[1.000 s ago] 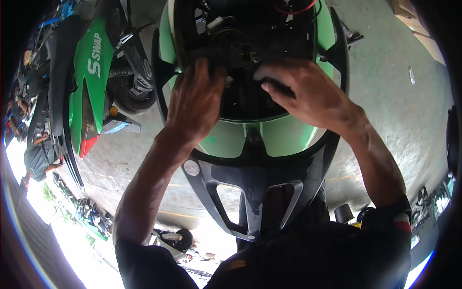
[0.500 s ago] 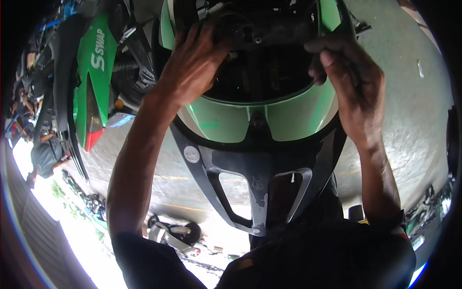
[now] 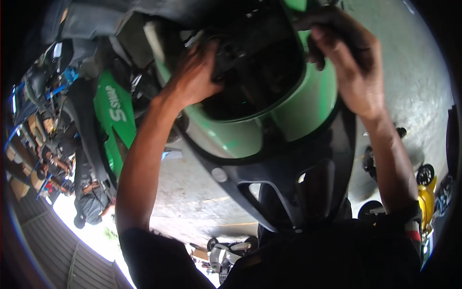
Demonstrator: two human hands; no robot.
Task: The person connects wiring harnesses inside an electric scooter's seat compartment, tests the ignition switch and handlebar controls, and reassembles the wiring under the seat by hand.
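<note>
One pale-green-and-black plastic scooter tail (image 3: 226,137), centre; dark oval cavity (image 3: 262,84) already uncovered. Left hand (image 3: 195,79) held spread, eleven o'clock; right hand (image 3: 356,70) curled, two o'clock, pinch untellable. Remaining work cannot be judged.

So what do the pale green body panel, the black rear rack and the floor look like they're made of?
The pale green body panel is probably painted plastic, glossy, since bright streaks of light show on it. The black rear rack could be coated metal or hard plastic; its dark, fairly dull surface leaves that open. The floor is likely smooth concrete, grey and blotchy.
</note>
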